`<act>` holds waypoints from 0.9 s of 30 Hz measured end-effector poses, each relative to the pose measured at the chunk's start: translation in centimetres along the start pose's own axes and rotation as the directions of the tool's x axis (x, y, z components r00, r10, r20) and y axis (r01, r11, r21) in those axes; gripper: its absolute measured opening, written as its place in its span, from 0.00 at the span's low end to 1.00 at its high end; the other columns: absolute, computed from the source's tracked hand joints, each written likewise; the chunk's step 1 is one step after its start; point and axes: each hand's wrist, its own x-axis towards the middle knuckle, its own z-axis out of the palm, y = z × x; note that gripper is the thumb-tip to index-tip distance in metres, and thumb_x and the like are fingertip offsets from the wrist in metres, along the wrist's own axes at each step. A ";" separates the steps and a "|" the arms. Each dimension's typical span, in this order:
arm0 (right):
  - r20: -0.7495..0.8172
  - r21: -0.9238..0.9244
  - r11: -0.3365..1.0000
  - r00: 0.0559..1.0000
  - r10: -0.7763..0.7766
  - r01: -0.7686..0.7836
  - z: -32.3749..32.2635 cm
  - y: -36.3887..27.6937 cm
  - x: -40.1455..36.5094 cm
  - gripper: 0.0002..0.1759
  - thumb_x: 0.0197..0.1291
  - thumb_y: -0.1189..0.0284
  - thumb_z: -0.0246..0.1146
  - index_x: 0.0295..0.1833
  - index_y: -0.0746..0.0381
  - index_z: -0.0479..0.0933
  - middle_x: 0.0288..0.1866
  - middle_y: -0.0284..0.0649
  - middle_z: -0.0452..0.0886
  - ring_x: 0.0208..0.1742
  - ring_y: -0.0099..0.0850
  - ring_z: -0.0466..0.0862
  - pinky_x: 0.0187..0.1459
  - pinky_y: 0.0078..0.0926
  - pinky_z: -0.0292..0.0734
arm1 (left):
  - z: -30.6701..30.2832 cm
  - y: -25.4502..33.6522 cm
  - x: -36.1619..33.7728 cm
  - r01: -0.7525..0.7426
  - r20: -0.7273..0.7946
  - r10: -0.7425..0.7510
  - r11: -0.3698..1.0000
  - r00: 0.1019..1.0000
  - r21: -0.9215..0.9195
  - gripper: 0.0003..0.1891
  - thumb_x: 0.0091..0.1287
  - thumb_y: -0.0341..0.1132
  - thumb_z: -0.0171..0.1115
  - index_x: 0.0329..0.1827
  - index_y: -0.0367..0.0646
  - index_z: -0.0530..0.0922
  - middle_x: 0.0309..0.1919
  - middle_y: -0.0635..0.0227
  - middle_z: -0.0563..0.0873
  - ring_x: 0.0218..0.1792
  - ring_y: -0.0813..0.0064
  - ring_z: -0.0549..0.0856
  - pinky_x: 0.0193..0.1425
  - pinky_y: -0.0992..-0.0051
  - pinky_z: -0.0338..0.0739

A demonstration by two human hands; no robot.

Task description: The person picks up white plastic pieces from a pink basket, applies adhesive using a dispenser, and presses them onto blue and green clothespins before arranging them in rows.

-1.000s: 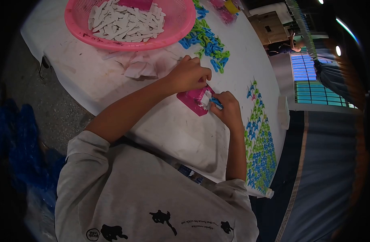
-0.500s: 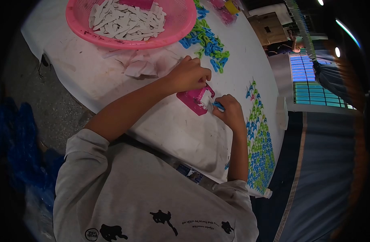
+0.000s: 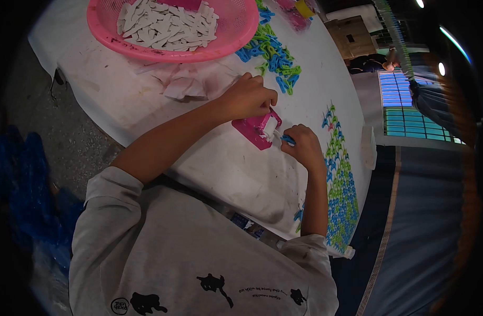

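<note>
Pink block (image 3: pixel 248 130), white strip (image 3: pixel 270 126), left hand (image 3: pixel 247 97) atop, right hand (image 3: pixel 304 147) pinching blue clip (image 3: pixel 288 140)

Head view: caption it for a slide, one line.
Left hand steadies a pink jig on the white table while right hand holds a blue clip.
</note>
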 end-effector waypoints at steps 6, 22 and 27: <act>0.019 -0.029 1.000 1.000 0.003 -0.003 0.1 0.3 0.1 0.10 0.42 0.74 0.71 0.33 0.63 0.82 0.29 0.42 0.81 0.34 0.42 0.81 0.39 0.37 0.78 | 0.0 -0.1 0.0 -0.002 0.010 0.002 1.000 1.000 -0.003 0.07 0.55 0.33 0.69 0.37 0.54 0.85 0.28 0.83 0.88 0.42 0.73 0.80 0.52 0.69 0.67; -0.329 0.511 0.849 0.881 0.341 -0.138 1.4 -0.8 -1.4 0.10 0.49 0.78 0.70 0.39 0.66 0.81 0.32 0.39 0.81 0.30 0.26 0.78 0.37 0.22 0.74 | -1.0 0.5 0.2 0.069 0.142 -0.069 0.998 0.987 0.006 0.09 0.59 0.36 0.70 0.42 0.51 0.85 0.32 0.81 0.90 0.46 0.73 0.78 0.57 0.70 0.65; -0.299 0.768 0.633 0.819 0.489 -0.098 3.0 -1.1 -2.2 0.09 0.56 0.79 0.68 0.43 0.68 0.80 0.34 0.33 0.80 0.34 0.18 0.76 0.38 0.18 0.73 | -1.0 0.4 0.2 0.067 0.140 -0.066 0.998 0.988 0.002 0.09 0.60 0.37 0.70 0.42 0.50 0.85 0.32 0.81 0.91 0.43 0.73 0.77 0.56 0.70 0.66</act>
